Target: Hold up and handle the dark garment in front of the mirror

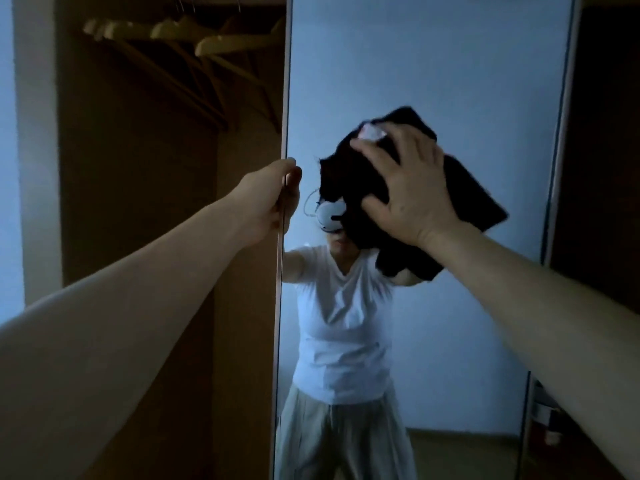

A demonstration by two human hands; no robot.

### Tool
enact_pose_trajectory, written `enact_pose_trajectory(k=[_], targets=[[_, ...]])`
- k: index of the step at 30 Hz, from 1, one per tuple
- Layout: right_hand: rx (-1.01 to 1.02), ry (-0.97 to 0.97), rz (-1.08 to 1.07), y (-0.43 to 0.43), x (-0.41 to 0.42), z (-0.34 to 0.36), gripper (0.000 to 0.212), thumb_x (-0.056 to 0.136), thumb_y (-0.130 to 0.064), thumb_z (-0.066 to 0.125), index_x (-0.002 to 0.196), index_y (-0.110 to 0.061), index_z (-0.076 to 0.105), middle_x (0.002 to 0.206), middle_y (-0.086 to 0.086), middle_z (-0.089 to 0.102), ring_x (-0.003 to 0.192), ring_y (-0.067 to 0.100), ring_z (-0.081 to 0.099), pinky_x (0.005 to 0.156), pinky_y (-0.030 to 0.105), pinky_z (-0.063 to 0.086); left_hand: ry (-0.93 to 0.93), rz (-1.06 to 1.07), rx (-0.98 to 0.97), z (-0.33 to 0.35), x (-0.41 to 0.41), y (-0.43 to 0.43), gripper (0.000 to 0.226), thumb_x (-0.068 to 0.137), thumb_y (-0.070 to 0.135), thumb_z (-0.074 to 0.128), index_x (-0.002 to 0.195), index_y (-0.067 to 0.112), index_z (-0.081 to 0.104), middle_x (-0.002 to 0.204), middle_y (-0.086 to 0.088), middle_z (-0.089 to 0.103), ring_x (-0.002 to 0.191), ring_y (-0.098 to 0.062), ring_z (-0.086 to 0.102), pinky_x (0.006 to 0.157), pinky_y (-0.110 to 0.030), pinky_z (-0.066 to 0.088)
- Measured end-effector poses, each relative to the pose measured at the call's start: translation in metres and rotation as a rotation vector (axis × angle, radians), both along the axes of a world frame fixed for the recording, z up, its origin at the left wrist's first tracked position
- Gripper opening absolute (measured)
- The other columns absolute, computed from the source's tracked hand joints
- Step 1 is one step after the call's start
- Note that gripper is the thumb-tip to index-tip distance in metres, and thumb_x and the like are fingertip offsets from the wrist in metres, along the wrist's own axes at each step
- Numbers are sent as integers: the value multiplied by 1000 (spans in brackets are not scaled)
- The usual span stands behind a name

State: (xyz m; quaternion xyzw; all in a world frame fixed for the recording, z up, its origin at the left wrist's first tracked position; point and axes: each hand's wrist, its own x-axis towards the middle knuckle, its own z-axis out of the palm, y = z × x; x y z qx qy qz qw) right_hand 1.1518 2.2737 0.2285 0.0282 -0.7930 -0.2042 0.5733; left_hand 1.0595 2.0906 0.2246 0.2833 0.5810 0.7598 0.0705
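A tall mirrored door (467,64) fills the middle and right of the view. My left hand (273,199) grips its left edge, fingers curled round the thin frame. My right hand (405,188) presses a dark cloth (478,199) flat against the glass, fingers spread. A small white tag (372,131) shows on the cloth by my fingertips. The mirror reflects a person in a white T-shirt and light trousers, partly hidden by the cloth.
To the left is an open brown wardrobe (156,202) with several wooden hangers (221,43) on a rail near the top. A pale wall strip (34,150) stands at far left. Dark wood panelling (606,168) lies to the right of the mirror.
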Motion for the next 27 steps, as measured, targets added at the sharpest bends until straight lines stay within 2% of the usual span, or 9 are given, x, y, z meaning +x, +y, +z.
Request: enact_pose_trajectory(k=[3,7,9,11,13,15,17,19,27], targets=[[44,-116,-4,11,12,-68,73,65,-46,48,135,-26,44,138,16,41,123,38,35,98,52,29,-27,-68,7,4,1,-3,20,93,36,55,82,19,55,77,9,62,66,-7,49,61,-24,28],[-67,-267,-85,12,37,-128,63,65,-42,47,127,-31,43,130,9,41,116,36,38,89,54,42,177,135,-142,6,19,3,20,92,29,57,79,14,55,53,2,61,54,-11,57,58,-24,37],[-189,-273,-64,5,42,-110,58,66,-36,46,124,-31,45,128,9,45,110,36,44,85,51,45,362,266,-236,2,21,9,20,86,28,60,90,9,55,88,-12,65,82,-20,62,68,-29,46],[-305,-225,-40,0,48,-77,58,69,-28,54,126,-29,49,131,10,43,113,37,43,90,51,43,577,464,-348,-5,25,11,54,81,29,63,128,9,44,138,-16,41,123,-32,45,97,-41,45],[-362,-195,-46,0,51,-44,61,71,-19,60,131,-26,48,136,9,38,120,36,37,96,50,38,877,572,-359,-9,40,15,79,81,29,66,146,16,24,153,-10,21,139,-31,24,113,-45,28],[-360,-177,-21,-1,52,-18,65,73,-14,60,135,-25,43,137,9,34,121,35,35,96,50,39,1020,310,-380,-14,60,25,89,70,40,68,146,23,25,145,-10,33,131,-31,38,107,-49,38],[-377,-182,35,-1,53,2,67,76,-13,60,138,-23,39,138,10,33,121,35,34,93,49,43,1009,139,-589,-24,76,43,107,63,50,72,149,27,13,147,-9,31,129,-31,40,105,-48,39],[-390,-232,58,4,55,11,67,78,-18,63,140,-23,37,140,8,32,124,33,32,94,47,43,999,222,-818,-32,84,61,124,66,51,76,151,22,-9,157,-7,9,139,-31,22,109,-43,30],[-325,-427,148,30,65,6,83,77,-43,68,147,-34,25,151,2,23,138,27,23,112,39,22,961,415,-760,-42,79,78,116,73,45,73,151,18,-9,157,-3,5,135,-28,22,90,-45,44]])
